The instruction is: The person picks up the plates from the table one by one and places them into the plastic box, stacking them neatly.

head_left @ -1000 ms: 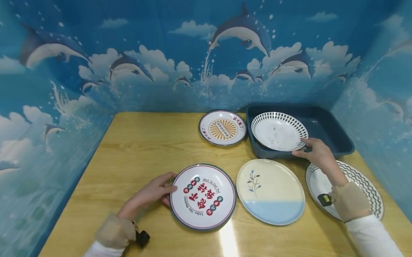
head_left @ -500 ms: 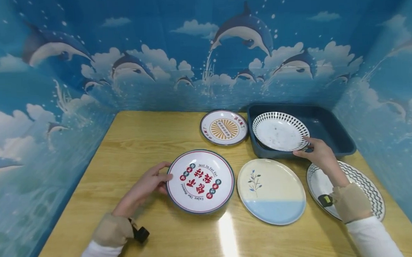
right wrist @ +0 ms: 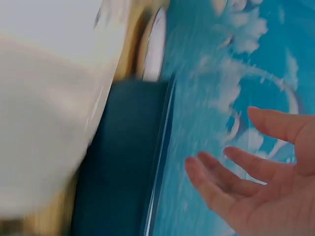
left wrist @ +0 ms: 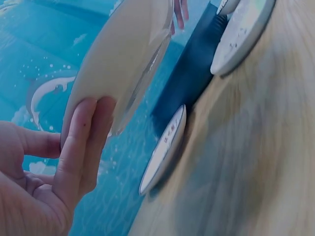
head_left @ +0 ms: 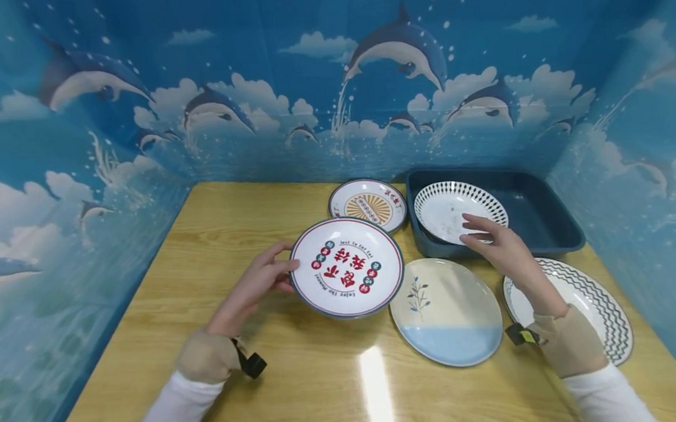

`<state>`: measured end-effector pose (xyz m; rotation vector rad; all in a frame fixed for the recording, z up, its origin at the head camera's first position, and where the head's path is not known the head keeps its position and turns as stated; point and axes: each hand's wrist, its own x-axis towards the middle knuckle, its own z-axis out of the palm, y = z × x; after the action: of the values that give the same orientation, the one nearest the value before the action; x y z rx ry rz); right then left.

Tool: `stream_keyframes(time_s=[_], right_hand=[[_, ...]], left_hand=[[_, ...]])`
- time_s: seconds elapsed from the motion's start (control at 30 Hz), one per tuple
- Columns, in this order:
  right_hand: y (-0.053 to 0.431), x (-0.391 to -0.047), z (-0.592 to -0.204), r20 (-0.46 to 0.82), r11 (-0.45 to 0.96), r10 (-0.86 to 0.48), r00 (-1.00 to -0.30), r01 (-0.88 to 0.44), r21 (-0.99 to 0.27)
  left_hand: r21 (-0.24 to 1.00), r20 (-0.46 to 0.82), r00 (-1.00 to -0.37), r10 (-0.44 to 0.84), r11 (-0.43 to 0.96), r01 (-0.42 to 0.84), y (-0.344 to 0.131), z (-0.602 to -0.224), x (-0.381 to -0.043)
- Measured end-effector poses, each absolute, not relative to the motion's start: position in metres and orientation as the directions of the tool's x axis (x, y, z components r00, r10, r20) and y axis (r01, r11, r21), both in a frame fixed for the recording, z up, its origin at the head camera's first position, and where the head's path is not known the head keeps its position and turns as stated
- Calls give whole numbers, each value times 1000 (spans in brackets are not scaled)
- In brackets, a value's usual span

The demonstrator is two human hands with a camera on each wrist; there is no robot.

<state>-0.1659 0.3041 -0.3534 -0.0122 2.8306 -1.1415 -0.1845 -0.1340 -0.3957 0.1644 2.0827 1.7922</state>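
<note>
My left hand (head_left: 261,277) pinches the left rim of a white plate (head_left: 346,267) with red characters and a blue-red edge, thumb on top and fingers underneath. The left wrist view shows the plate's pale underside (left wrist: 118,59) raised well over the table. My right hand (head_left: 501,248) hovers with fingers spread and nothing between them, near the front rim of a dark blue basin (head_left: 536,215). Inside the basin's left part leans a white plate with a black diamond rim (head_left: 454,209), partly overlapped by those fingertips. In the right wrist view the hand (right wrist: 256,182) is bare, palm visible.
A plate with an orange sunburst (head_left: 366,200) lies left of the basin, partly hidden by the held plate. A cream-and-blue plate (head_left: 450,319) lies in front of the basin. To its right, a zigzag-rimmed plate (head_left: 591,307) is under the right forearm. Dolphin-print walls (head_left: 311,124) enclose the table.
My left hand has lifted the red-character plate and carried it up and to the right, over the sunburst plate's edge. My right hand has let go of the diamond-rimmed plate and moved left.
</note>
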Motion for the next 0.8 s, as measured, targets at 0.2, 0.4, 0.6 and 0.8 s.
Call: stream_keyframes(time_s=[0.2, 0.4, 0.6, 0.8], right_hand=[[270, -156, -355, -149, 461, -217, -965, 34, -887], [248, -148, -361, -267, 335, -284, -921, 166, -928], [244, -143, -369, -311, 296, -261, -914, 231, -927], [247, -138, -375, -326, 235, -276, -904, 266, -935]], left_hand=[[979, -195, -913, 359, 121, -162, -113, -392, -190], [984, -175, -902, 394, 107, -144, -98, -392, -192], [980, -186, -888, 421, 139, -140, -93, -397, -189], [976, -206, -867, 454, 153, -152, -92, -399, -186]])
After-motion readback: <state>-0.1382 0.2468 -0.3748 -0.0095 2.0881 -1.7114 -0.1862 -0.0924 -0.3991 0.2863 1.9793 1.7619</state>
